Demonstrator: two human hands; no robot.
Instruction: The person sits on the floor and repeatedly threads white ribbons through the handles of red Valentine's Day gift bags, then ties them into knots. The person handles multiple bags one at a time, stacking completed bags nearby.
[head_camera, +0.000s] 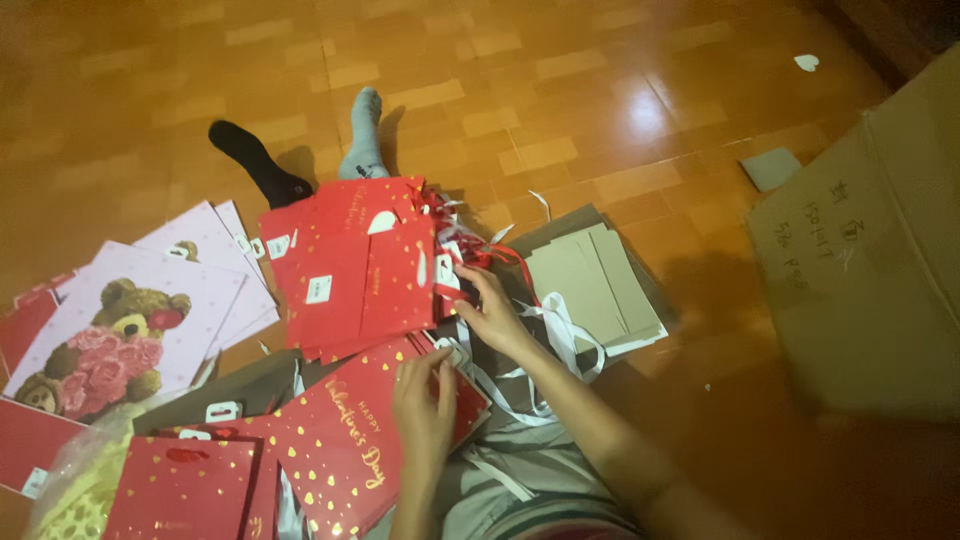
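Observation:
My left hand (425, 398) rests with spread fingers on a flat red gift bag with gold hearts and gold script (345, 445) lying across my lap. My right hand (492, 312) reaches to the edge of a stack of red gift bags with gold dots (350, 265), fingers at their white and red ribbon handles (455, 262); whether it grips a ribbon is unclear. Loose white ribbons (565, 335) trail beside the right forearm.
Pink gift bags with a teddy bear print (125, 330) lie at left. More red bags (185, 485) sit at bottom left. Flat grey card sheets (595, 285) lie right of the stack. A large cardboard box (870, 270) stands at right. Feet in a black sock (255, 160) and a grey sock (365, 135) stretch out on the brown tiled floor.

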